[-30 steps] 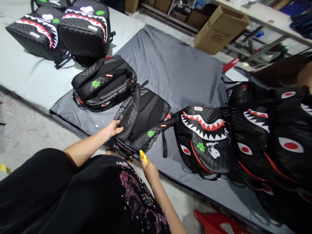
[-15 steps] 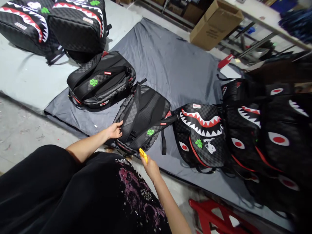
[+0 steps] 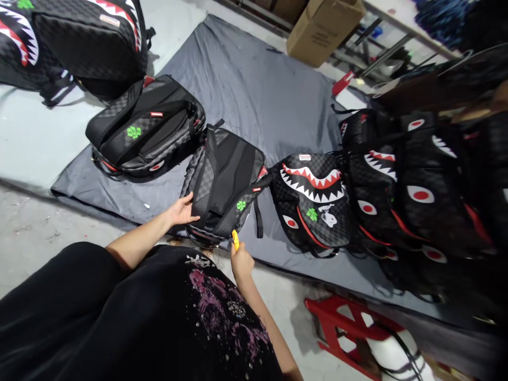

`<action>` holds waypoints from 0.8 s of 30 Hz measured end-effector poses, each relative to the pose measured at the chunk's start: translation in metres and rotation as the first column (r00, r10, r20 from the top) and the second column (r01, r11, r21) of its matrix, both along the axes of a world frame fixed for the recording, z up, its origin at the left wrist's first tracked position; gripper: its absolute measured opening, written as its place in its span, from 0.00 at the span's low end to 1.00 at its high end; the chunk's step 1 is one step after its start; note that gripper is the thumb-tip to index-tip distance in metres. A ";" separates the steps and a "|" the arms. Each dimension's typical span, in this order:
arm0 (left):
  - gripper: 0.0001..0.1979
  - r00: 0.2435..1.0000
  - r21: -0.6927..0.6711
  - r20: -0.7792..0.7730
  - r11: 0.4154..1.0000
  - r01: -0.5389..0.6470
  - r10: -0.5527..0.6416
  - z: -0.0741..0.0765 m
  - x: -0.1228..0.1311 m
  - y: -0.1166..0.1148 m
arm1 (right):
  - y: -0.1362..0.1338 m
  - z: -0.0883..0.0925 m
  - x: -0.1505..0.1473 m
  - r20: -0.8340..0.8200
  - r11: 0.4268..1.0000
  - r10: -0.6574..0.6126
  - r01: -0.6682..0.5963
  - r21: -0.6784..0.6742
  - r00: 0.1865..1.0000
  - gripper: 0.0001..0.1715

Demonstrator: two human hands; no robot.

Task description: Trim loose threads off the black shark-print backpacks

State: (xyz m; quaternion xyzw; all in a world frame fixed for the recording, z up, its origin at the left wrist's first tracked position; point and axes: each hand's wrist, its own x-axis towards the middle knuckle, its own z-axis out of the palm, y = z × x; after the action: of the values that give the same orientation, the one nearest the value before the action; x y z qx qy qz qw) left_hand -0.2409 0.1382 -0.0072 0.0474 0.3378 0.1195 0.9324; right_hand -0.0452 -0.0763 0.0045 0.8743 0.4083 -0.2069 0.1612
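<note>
A black checkered backpack lies in front of me, its padded back and straps facing up and a green print on one strap. My left hand rests at its lower left edge, thumb and fingers spread. In my right hand is a small yellow hand tool, pointing up beside the bag's lower right corner. My fingers hide part of the tool, so its exact kind is unclear. To the left lies another backpack, also straps up. A backpack with a shark-mouth print lies to the right, front up.
Several more shark-print backpacks are piled at the right. Others stand at the upper left on a pale surface. Grey cloth lies under the bags. A cardboard box stands at the back, a red stool at lower right.
The view has shifted, so the bags appear further left and higher. My right hand has turned, and the yellow tool now stands more upright at the bag's right corner. My left hand's fingers are spread wider.
</note>
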 end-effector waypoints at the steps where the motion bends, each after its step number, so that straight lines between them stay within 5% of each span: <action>1: 0.27 1.000 0.008 0.003 1.000 0.008 -0.008 0.001 0.000 0.000 | 0.002 0.000 0.001 -0.010 1.000 -0.011 0.011 -0.002 1.000 0.22; 16: 0.32 0.997 0.051 0.067 0.998 0.021 -0.025 0.001 -0.001 -0.002 | -0.014 0.020 0.007 -0.096 0.993 -0.116 0.119 0.026 0.989 0.28; 24: 0.33 0.963 -0.006 0.267 0.999 0.032 -0.030 -0.012 0.001 0.002 | -0.013 0.016 0.009 -0.166 0.973 -0.211 0.224 0.061 0.963 0.28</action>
State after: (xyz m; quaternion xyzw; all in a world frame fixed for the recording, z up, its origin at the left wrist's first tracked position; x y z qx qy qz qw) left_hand -0.2395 0.1404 -0.0187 0.0314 0.2091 0.1084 0.9714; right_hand -0.0359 -0.0889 0.0201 0.9004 0.3292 -0.2757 0.0699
